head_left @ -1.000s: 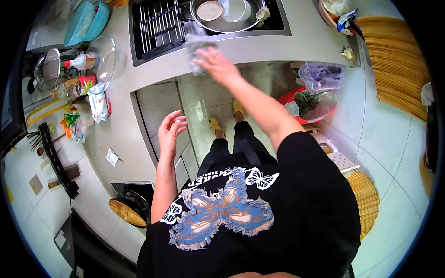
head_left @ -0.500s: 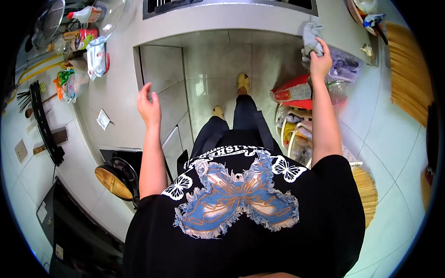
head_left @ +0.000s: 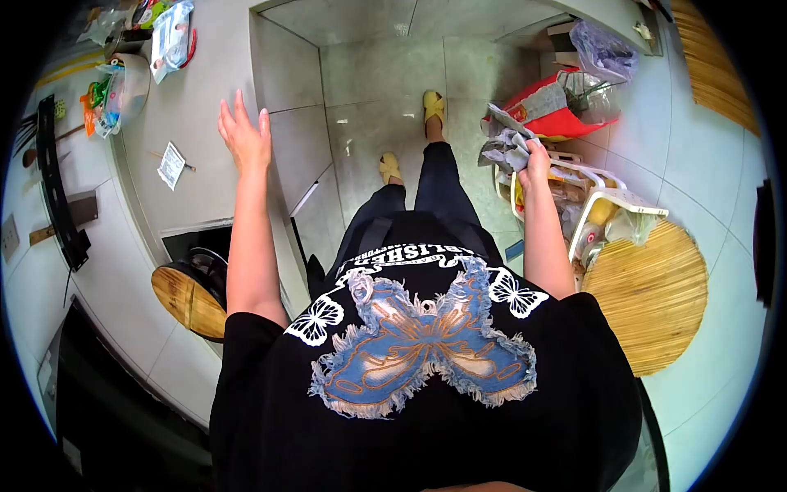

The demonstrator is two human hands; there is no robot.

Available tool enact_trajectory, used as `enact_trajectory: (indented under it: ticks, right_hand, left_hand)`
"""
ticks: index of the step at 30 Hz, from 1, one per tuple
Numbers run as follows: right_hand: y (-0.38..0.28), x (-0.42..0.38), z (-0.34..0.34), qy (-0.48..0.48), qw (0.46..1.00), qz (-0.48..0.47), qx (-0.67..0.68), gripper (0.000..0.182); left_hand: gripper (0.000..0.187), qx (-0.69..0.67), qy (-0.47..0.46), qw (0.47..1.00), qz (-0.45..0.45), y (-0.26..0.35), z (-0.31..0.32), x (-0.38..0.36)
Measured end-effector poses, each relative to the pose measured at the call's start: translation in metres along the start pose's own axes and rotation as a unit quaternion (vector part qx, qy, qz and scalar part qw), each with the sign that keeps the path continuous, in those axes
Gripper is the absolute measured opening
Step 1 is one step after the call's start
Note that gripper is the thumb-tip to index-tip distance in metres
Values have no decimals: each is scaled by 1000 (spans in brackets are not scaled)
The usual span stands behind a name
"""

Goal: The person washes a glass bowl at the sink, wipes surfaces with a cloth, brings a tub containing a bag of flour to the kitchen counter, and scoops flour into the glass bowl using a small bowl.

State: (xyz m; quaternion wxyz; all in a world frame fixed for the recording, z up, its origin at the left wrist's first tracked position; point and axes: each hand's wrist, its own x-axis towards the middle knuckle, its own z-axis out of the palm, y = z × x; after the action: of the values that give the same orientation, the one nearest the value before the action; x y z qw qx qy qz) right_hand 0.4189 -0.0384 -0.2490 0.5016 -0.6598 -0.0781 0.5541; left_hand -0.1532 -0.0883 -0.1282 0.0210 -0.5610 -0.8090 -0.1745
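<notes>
A crumpled grey cloth is bunched in my right hand, whose fingers close on its right side. The cloth hangs above the floor, in front of a red bag and over the near edge of a white rack. My left hand is held over the edge of the grey counter with its fingers spread and nothing in it. Left of that hand, a small white packet lies on the counter.
A round slatted wooden lid or board sits right of my right arm. Near my left elbow is a pan with a wooden lid. A pack of wipes and a clear tub stand at upper left. A purple plastic bag lies upper right.
My right hand has come off the counter edge with the grey cloth, moving down and toward my body. My left hand has opened wider and shifted slightly left. The view has tilted down.
</notes>
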Motion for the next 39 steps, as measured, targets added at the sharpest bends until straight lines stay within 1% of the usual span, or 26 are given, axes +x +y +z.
enact_trajectory:
  ticks: [3, 5, 7, 9, 11, 12, 13, 17, 21, 25, 27, 28, 29, 31, 33, 34, 35, 36, 37, 39]
  right_hand:
    - [0, -8, 6, -10, 999, -4, -45, 20]
    - [-4, -19, 12, -10, 999, 0, -40, 20]
    - [-9, -22, 17, -34, 999, -6, -30, 19]
    - [-11, -24, 21, -26, 999, -6, -33, 19]
    - [-11, -25, 21, -57, 998, -3, -34, 20]
    - [-5, -16, 21, -67, 997, -25, -22, 25]
    - [-6, -20, 27, -69, 998, -12, -1, 26]
    - [-3, -25, 50, -77, 997, -12, -17, 29]
    - [-6, -33, 66, -104, 995, -5, -8, 33]
    - [-15, -36, 78, -98, 994, -10, -38, 36]
    - [-13, -32, 75, -145, 989, -7, -26, 38]
    - [-10, -24, 73, -154, 988, 3, -15, 40]
    - [-6, -18, 70, -141, 990, 8, -10, 34]
    - [-9, -15, 67, -141, 988, 57, 22, 26]
    - [-6, -14, 62, -132, 987, 87, 19, 26]
    - [-3, -12, 58, -124, 986, 109, 21, 27]
    - [-1, -6, 54, -123, 985, 115, 16, 27]
    - [2, 2, 49, -114, 984, 138, -18, 24]
    - [10, 15, 42, -104, 981, 159, -48, 22]
    - [23, 33, 33, -94, 980, 166, -60, 22]
  left_hand:
    - [63, -21, 13, 1000, -11, -3, -4, -5]
    - [63, -18, 19, 1000, -17, -4, -10, -10]
    - [64, -20, 18, 999, -20, -2, -12, -11]
    - [64, -23, 18, 999, -22, -3, -17, -16]
    - [65, -31, 16, 999, -42, -3, -24, -26]
    - [65, -37, 23, 998, -37, -3, -25, -27]
    - [64, -32, 27, 998, -39, -4, -27, -28]
    - [63, -22, 33, 999, -33, -20, -23, -28]
    - [63, -30, 24, 998, -42, -16, -28, -27]
    - [63, -32, 28, 998, -37, -12, -26, -23]
    - [63, -32, 25, 999, -31, -18, -27, -29]
    - [63, -31, 20, 999, -34, -24, -27, -29]
    - [63, -15, 23, 999, -32, -32, -27, -27]
    - [64, 3, 23, 999, -37, -50, -30, -31]
    - [65, 61, 9, 995, -79, -68, -36, -43]
    - [65, 65, 3, 994, -84, -76, -39, -50]
    - [65, 78, -2, 992, -102, -81, -41, -59]
    - [66, 91, -7, 989, -119, -82, -42, -67]
    - [66, 95, -11, 988, -120, -81, -43, -69]
    - [67, 107, -32, 986, -124, -74, -41, -76]
